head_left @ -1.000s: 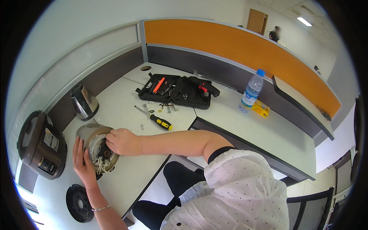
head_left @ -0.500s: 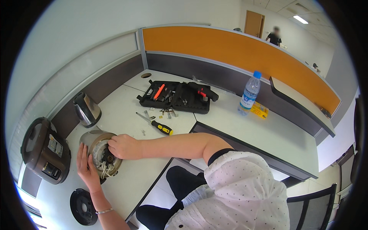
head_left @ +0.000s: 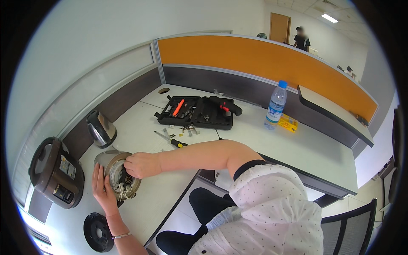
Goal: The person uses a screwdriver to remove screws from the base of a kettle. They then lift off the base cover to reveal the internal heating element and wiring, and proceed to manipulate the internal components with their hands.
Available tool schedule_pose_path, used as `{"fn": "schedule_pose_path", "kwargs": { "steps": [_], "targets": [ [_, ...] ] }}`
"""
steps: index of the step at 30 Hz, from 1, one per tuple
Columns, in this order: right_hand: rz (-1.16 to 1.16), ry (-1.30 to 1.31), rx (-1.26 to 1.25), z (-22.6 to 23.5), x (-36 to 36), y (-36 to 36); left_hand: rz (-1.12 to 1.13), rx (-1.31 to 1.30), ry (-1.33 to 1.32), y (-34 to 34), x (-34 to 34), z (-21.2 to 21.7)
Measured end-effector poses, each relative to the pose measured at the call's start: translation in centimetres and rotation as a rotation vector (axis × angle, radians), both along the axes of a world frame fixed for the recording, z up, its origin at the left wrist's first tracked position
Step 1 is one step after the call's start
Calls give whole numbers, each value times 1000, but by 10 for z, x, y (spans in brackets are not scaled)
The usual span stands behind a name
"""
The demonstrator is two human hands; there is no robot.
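An electric kettle [head_left: 135, 183] lies tilted on the desk, its open underside towards me, with white wires and a round black fitting showing. My left hand [head_left: 103, 189] holds its side, fingers stretched along the grey body and thumb by the rim. My right hand [head_left: 143, 165] is closed at the upper right of the opening, fingertips pinched inside the rim; what they grip is hidden. Below my left hand lies a round black plastic base [head_left: 98, 232]. A yellow-and-black screwdriver [head_left: 177, 143] lies beyond my right forearm, partly covered by it.
An upright metal kettle [head_left: 101, 129] and a brown rice cooker [head_left: 57, 173] stand to the left. Farther back are small loose parts [head_left: 187, 129], an open black tool case [head_left: 197, 112] with a drill, a water bottle [head_left: 276, 105] and a yellow box [head_left: 288, 123]. An orange partition [head_left: 238, 53] borders the desk.
The whole view has shifted slightly, and my right forearm now covers more of the screwdriver. Both hands stay at the same places on the kettle.
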State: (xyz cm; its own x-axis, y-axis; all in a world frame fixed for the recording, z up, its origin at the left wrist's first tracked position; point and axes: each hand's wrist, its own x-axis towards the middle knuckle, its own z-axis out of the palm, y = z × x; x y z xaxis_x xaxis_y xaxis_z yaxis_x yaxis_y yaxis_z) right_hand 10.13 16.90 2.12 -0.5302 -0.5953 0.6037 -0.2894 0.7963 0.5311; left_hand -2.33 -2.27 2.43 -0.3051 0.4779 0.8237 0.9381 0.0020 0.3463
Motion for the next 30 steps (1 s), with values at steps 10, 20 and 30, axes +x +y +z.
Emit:
{"fn": "schedule_pose_path", "kwargs": {
  "steps": [10, 20, 30],
  "targets": [
    [-104, 35, -88, -4, 4, -6, 7, -1, 12, -1, -1, -1],
    [-89, 40, -75, -3, 4, -11, 12, -2, 9, -1, 4, 1],
    [-31, -68, 38, 6, 2, 0, -1, 6, 0, 0, 1, 0]
  ]
}}
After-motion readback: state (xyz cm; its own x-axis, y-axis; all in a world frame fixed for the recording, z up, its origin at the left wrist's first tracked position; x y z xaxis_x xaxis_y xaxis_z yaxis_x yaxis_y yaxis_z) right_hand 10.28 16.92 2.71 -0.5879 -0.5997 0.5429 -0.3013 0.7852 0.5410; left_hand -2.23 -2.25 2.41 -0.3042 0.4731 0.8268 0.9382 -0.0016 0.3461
